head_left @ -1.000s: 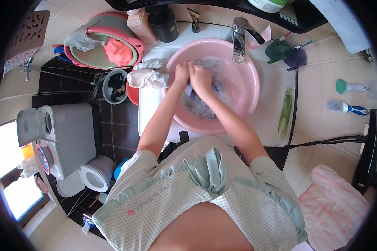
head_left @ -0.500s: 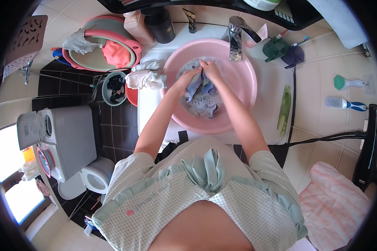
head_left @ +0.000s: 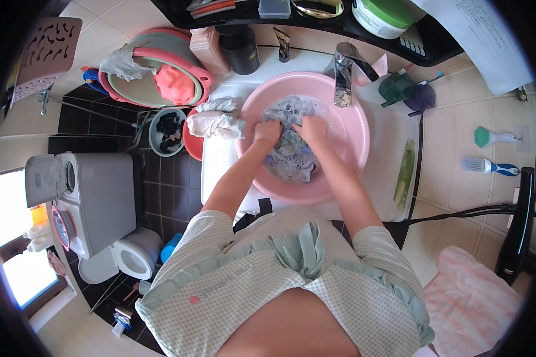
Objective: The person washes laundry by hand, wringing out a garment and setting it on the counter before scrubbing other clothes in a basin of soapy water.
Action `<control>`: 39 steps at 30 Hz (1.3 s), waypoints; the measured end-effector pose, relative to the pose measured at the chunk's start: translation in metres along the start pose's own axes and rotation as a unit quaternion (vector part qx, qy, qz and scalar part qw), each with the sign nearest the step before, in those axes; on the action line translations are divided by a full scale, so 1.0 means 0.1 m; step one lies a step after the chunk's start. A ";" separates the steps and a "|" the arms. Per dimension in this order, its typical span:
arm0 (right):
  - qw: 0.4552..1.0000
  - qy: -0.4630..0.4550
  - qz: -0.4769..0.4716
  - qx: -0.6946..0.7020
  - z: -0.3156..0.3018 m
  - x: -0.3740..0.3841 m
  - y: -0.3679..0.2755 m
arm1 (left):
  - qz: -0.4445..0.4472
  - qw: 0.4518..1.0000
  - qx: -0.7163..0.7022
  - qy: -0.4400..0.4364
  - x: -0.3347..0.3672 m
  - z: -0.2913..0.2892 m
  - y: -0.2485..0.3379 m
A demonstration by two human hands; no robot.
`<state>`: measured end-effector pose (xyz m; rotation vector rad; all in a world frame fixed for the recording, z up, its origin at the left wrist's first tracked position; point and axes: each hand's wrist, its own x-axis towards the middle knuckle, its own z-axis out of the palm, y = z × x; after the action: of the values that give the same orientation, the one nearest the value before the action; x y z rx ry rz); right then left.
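Note:
A pink basin [head_left: 358, 146] on the white sink counter holds sudsy water. In the suds lies a wet grey-blue cloth [head_left: 293, 141], partly under foam, its kind not clear. My left hand [head_left: 268, 132] is closed on the cloth's left side at the water's surface. Opposite it, my right hand [head_left: 311, 130] is closed on the right side, knuckles up, fingertips hidden in foam and fabric. A chrome faucet [head_left: 343, 77] reaches over the basin's far right rim.
Bunched white cloths [head_left: 215, 124] sit left of the basin. Bottles [head_left: 238, 52] and a small tube [head_left: 282, 46] stand behind. To the right are a green comb [head_left: 404, 174] and toothbrush cups [head_left: 396, 89]. A black shelf [head_left: 315, 28] overhangs the back.
My hands were together, bunching the cloth above the suds. They have moved apart and lower, and the cloth is now down in the water. The whole view has shifted slightly.

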<state>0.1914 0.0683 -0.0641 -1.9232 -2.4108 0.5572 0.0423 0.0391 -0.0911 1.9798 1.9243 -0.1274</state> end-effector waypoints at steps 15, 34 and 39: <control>0.892 0.165 0.033 0.419 -0.29 -0.42 -0.60 | -0.154 0.610 -0.776 -0.038 -0.19 -0.54 0.31; 0.897 0.098 0.079 0.425 -0.24 -0.28 -0.17 | -0.091 0.663 -0.732 -0.126 -0.51 -0.73 0.51; 0.872 0.055 -0.013 0.487 -0.55 -0.41 -0.10 | -0.124 0.758 -0.636 0.067 -0.33 -0.42 0.19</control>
<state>0.2040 0.0423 -0.0010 -1.3834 -1.5346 1.2853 0.0504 0.0217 -0.0379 0.7901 1.5399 1.0107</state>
